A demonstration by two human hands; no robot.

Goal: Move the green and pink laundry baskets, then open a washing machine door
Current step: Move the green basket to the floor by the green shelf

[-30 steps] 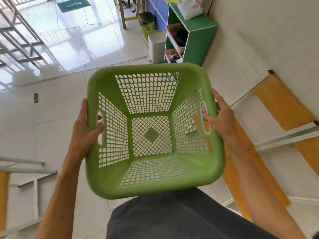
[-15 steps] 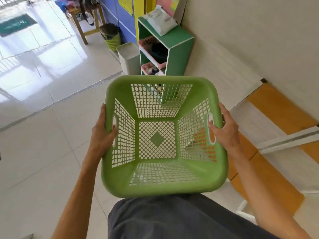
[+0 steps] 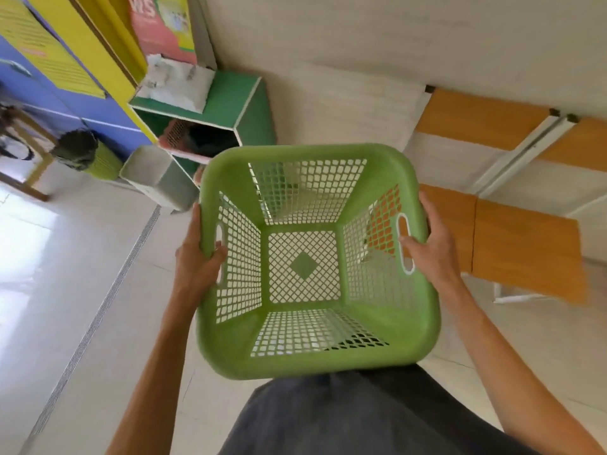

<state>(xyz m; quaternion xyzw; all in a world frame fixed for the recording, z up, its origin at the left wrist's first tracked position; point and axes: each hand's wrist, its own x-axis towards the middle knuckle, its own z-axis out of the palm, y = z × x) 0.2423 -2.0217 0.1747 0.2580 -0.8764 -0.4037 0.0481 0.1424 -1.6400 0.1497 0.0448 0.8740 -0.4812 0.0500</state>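
Note:
I hold an empty green laundry basket (image 3: 230, 343) with latticed walls in front of my body, above the floor. My left hand (image 3: 197, 257) grips its left rim at the handle slot. My right hand (image 3: 430, 244) grips the right rim at the other slot. A pink basket (image 3: 177, 134) sits on the upper shelf of a green cabinet (image 3: 253, 110) just beyond the green basket's far left corner, with something dark inside it. No washing machine shows in this view.
A grey bin (image 3: 157, 178) stands on the floor left of the cabinet, then a lime-green wastebasket (image 3: 88, 156) with a dark liner. Orange panels on white frames (image 3: 525, 247) lie to the right along a pale wall. Tiled floor stretches to the left.
I have walked closer to the green cabinet with the basket in both hands; the view has swung right, so cabinet and bins now lie nearer and further left.

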